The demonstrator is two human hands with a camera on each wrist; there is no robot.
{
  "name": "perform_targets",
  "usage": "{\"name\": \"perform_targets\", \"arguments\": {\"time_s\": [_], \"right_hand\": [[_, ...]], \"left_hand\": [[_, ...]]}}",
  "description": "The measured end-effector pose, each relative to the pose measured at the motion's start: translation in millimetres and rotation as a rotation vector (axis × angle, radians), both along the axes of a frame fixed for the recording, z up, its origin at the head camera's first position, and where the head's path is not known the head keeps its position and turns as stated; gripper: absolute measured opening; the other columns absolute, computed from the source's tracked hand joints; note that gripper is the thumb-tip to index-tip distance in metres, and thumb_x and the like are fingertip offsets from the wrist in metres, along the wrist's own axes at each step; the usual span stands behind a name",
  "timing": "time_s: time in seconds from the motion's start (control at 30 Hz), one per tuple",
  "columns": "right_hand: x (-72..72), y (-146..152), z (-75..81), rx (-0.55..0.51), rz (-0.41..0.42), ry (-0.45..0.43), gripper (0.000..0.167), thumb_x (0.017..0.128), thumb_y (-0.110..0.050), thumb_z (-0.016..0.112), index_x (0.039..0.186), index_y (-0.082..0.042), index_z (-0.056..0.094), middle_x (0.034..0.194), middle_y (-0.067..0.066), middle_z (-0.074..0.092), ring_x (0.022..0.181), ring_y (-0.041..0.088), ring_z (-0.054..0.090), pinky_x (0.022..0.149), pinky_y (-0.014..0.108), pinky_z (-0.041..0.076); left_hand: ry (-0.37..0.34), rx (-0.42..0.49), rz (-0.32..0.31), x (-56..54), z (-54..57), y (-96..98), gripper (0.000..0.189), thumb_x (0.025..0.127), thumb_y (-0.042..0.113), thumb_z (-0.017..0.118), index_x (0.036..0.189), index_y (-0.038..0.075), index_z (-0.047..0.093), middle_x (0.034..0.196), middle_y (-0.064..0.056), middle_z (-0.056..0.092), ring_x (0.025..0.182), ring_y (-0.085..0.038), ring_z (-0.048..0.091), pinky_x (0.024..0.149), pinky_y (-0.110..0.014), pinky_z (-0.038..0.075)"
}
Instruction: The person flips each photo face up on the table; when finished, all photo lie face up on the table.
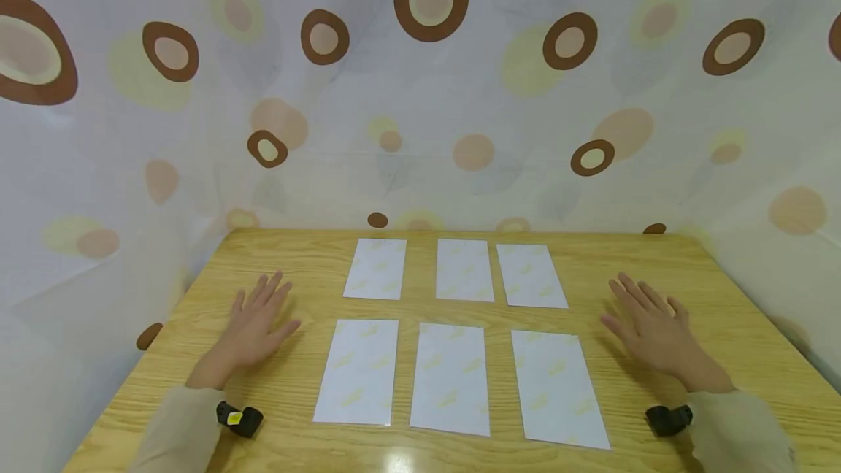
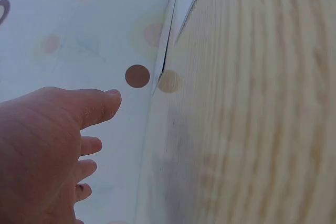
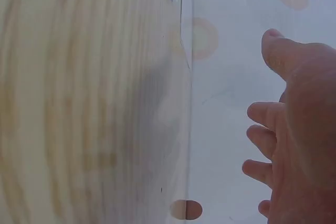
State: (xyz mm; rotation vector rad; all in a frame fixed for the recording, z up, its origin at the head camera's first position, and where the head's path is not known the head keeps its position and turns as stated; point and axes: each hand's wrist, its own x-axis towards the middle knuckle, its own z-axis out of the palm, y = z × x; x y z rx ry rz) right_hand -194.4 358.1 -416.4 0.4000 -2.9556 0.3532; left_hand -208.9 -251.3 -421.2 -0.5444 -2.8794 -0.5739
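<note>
White rectangular cards with faint yellow marks lie flat in two rows of three. The back row has a left card (image 1: 375, 268), a middle card (image 1: 463, 271) and a right card (image 1: 531, 276). In the front row are a left card (image 1: 358, 372), a middle card (image 1: 450, 379) and a right card (image 1: 561, 389). My left hand (image 1: 252, 327), palm down with fingers spread, is left of the cards and holds nothing. Mirroring it on the right side, my right hand (image 1: 657, 331) is also empty, its fingers extended. Both wrist views show the hands raised over the wood.
The cards lie on a wood-grain table (image 1: 263, 400). A pale curtain (image 1: 420, 93) with brown, peach and yellow spots hangs behind the table and along both sides. Black wrist straps (image 1: 239, 420) sit at the beige sleeves (image 1: 177, 433).
</note>
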Motion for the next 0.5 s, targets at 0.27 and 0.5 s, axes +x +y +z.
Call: {"name": "perform_targets", "arguments": {"time_s": [0.27, 0.5], "right_hand": [[-10.5, -17.2, -1.7, -0.076, 0.050, -0.003, 0.060, 0.100, -0.038, 0.049, 0.142, 0.003, 0.039, 0.146, 0.027, 0.038, 0.126, 0.051, 0.033, 0.092, 0.067, 0.019], [-22.8, -42.8, 5.2, -0.141, 0.091, -0.024, 0.054, 0.099, -0.033, 0.052, 0.138, 0.004, 0.045, 0.141, 0.028, 0.044, 0.126, 0.050, 0.036, 0.090, 0.065, 0.022]], "left_hand": [[0.021, 0.014, -0.062, -7.1, -5.0, 14.3, 0.058, 0.094, 0.023, 0.059, 0.139, -0.010, 0.041, 0.152, -0.031, 0.026, 0.139, -0.052, 0.019, 0.107, -0.067, 0.020], [0.002, 0.040, -0.085, -17.1, -8.7, 24.0, 0.057, 0.095, 0.023, 0.059, 0.139, -0.009, 0.040, 0.151, -0.027, 0.030, 0.139, -0.049, 0.024, 0.109, -0.063, 0.022]]}}
